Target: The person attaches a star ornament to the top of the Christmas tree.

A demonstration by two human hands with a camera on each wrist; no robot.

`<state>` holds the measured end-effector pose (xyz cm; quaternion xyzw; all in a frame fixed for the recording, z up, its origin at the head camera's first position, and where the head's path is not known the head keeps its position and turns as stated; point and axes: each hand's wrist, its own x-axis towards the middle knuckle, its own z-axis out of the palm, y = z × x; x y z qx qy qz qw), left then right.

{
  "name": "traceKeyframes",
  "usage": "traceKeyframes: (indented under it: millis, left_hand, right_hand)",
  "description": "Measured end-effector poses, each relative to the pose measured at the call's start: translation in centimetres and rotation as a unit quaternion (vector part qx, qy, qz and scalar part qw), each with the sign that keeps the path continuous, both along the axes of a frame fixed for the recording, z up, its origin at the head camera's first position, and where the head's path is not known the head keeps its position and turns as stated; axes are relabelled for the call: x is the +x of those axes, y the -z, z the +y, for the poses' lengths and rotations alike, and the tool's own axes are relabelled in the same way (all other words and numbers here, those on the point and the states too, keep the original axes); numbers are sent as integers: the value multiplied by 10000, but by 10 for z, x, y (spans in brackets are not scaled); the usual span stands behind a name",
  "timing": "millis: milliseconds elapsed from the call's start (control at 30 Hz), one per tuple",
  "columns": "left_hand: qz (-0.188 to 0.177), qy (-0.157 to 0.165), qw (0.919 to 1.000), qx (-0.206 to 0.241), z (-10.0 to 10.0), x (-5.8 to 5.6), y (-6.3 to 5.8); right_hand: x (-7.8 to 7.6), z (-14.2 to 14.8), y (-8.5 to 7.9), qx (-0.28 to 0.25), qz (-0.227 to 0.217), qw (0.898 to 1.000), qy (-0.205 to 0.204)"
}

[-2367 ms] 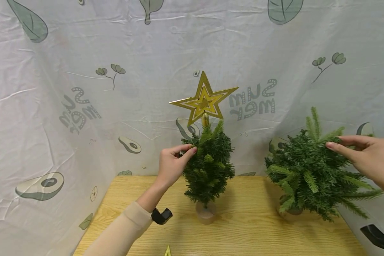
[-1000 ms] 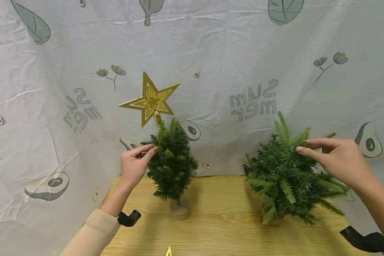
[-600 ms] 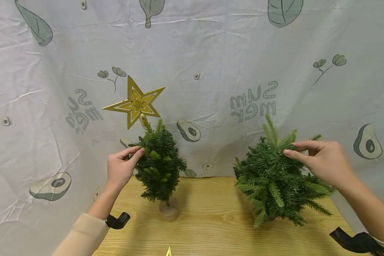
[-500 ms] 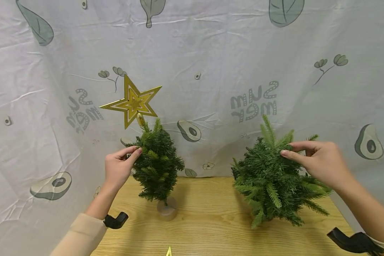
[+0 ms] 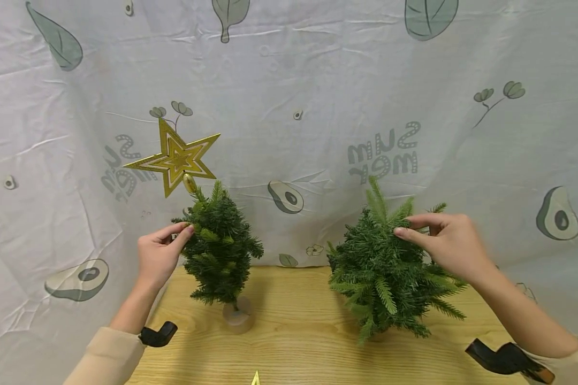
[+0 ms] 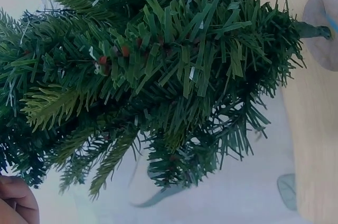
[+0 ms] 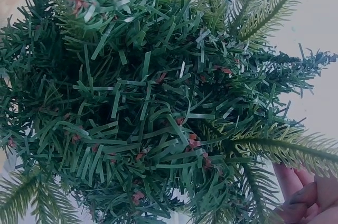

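Note:
A slim artificial Christmas tree [image 5: 219, 248] on a round wooden base [image 5: 238, 315] stands at the left of the table, leaning slightly left. Its top carries a gold star topper [image 5: 178, 159]. My left hand [image 5: 159, 254] pinches a branch tip on the tree's upper left side between thumb and fingers. To the right is a bushier Christmas tree [image 5: 387, 272] without a star, its base mostly hidden under the branches. My right hand [image 5: 450, 243] pinches one of its upper right branches. In the right wrist view, the fingertips [image 7: 301, 197] show beside a light green sprig.
The wooden table [image 5: 298, 331] runs up to a pale curtain [image 5: 289, 64] printed with leaves and avocados. A gold point [image 5: 256, 378], like part of another star, pokes in at the bottom edge. Black devices sit on both wrists.
Both trees have shifted left across the table along with the hands on their branches. The slim tree now tilts further left, star included. Each hand keeps its pinch.

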<state>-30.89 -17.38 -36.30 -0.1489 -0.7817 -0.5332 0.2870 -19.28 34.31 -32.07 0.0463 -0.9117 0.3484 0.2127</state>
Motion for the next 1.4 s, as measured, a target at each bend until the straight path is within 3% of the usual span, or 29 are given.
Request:
traceKeyframes:
  millis: [367, 733, 1400]
  left_hand:
    - [-23, 1, 10000, -6, -9, -8, 8]
    - [32, -60, 9999, -91, -9, -6, 6]
    - [-185, -196, 9996, -118, -11, -6, 4]
  right_hand:
    - [4, -9, 7, -25, 21, 9999, -106]
    - [2, -20, 7, -182, -95, 9997, -116]
    - [-12, -46, 10, -436, -75, 9983, -372]
